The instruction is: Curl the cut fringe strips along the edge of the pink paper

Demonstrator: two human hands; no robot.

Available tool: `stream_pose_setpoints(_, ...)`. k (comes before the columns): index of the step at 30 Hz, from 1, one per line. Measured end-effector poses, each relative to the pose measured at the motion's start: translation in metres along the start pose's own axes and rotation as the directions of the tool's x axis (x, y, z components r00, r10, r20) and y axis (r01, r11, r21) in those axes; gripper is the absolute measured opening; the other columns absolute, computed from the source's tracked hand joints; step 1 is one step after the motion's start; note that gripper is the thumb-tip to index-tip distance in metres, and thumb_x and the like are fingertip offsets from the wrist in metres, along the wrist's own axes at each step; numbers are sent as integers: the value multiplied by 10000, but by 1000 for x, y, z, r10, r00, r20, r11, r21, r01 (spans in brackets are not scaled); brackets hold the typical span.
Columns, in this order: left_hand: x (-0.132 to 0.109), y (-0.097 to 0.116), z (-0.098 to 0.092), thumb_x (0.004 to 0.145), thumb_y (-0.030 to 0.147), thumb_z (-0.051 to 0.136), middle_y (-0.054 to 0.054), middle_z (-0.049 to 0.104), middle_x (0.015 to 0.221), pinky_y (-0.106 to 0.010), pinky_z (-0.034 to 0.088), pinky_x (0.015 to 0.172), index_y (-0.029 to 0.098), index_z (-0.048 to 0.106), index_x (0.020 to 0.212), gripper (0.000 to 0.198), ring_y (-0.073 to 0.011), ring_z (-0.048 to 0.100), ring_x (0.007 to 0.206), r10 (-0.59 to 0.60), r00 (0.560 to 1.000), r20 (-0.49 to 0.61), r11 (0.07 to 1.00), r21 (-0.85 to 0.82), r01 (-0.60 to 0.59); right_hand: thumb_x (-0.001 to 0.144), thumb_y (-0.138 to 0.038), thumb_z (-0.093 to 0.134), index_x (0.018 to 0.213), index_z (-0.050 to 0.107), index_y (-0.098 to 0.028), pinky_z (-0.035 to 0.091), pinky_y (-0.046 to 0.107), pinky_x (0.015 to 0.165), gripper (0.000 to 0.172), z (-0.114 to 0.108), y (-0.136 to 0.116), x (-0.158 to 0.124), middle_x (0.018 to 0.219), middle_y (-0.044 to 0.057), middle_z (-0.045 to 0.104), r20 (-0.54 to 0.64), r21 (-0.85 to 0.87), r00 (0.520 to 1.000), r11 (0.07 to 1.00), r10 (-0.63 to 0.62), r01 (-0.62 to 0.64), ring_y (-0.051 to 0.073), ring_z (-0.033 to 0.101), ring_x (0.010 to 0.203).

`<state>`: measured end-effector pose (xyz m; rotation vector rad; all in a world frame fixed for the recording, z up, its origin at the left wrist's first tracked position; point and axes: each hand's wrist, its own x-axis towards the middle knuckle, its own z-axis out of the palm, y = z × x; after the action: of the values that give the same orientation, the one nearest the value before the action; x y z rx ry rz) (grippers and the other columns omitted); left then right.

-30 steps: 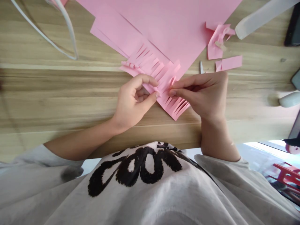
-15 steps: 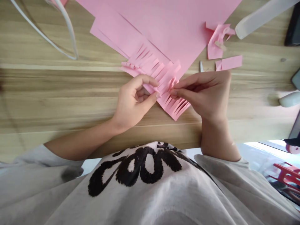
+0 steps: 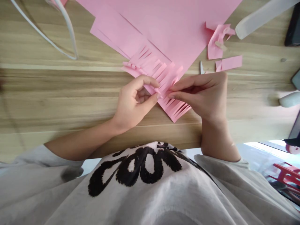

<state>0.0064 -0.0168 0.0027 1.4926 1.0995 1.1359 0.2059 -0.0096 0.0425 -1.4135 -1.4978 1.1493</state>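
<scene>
A pink paper strip (image 3: 161,72) cut into a fringe lies slanted in front of me, some of its tabs rolled into small curls. My left hand (image 3: 138,101) pinches its near-left edge at one of these curls, thumb and index finger almost meeting. Between the thumb and fingertips of my right hand (image 3: 202,97) is one thin tab of the same strip; the tab's tip is hidden by the fingers. Several narrow straight tabs fan out below the right fingertips. Under the fringed strip lies a large pink paper sheet (image 3: 187,28).
Crumpled pink scraps (image 3: 215,43) and a small pink paper piece (image 3: 231,63) lie at right, near a pointed metal tip (image 3: 201,67) partly behind my right hand. A whitish translucent bar (image 3: 260,20) is at upper right. A white cable (image 3: 70,34) loops across the wooden table (image 3: 47,90).
My right hand has shifted slightly left and its fingertips sit closer to the left ones. The fringed strip has turned a little; my left hand has barely moved.
</scene>
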Motion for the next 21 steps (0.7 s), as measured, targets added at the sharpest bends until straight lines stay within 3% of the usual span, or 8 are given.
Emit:
stream_pose_setpoints(8,0,2,0,860,228,744,-15,751,926,-192,584,597,180,679,975,139,-111,709,751,-34,999,-5,998,45,34,806,-117,770,872,835,-236,638,347,737,151,-2,3,-1,865,9,825,20,-76,1000,997,13,-12,189,770,790)
stream_pose_setpoints(21,0,0,-2,845,174,747,-9,740,920,-183,556,551,177,682,991,160,-90,669,684,5,1000,18,999,40,-6,766,-23,752,798,812,-233,648,331,692,220,0,2,0,800,-2,807,-14,-7,1000,1000,20,-20,172,754,726)
